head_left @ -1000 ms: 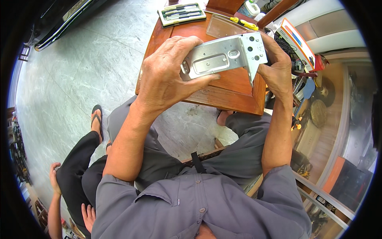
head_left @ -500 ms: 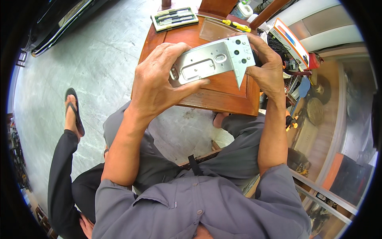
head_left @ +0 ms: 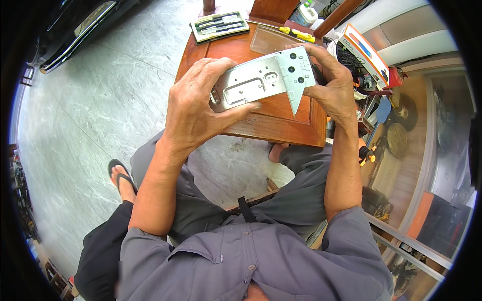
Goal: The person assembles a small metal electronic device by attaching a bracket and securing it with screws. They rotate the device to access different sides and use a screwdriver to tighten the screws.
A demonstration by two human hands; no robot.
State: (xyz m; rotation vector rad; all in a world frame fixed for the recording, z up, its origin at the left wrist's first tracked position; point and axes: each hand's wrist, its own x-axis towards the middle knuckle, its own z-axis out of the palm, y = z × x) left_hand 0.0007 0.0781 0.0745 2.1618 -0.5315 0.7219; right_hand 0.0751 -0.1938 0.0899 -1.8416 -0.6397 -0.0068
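Observation:
A silver metal housing (head_left: pixel 244 89) with stamped slots and a pale, pointed end plate (head_left: pixel 296 75) is held up above a wooden chair seat (head_left: pixel 266 129). My left hand (head_left: pixel 193 103) wraps round its left end, thumb along the lower edge and fingers behind the top. My right hand (head_left: pixel 331 80) grips the right end by the plate, with thumb and index finger at its edge. Three dark round spots show on the plate. The far side of the housing and some fingertips are hidden.
On the seat's far part lie a case of small screwdrivers (head_left: pixel 219 26), a clear plastic lid (head_left: pixel 268 40) and a yellow-handled screwdriver (head_left: pixel 297 33). Cables and a white-orange box (head_left: pixel 365 54) crowd the right. Another person's sandaled foot (head_left: pixel 123 179) rests on the floor at left.
Both hands have shifted the metal housing slightly left, its plate end dipping a little. The other person's leg at left has drawn in, the foot now lower and closer to me.

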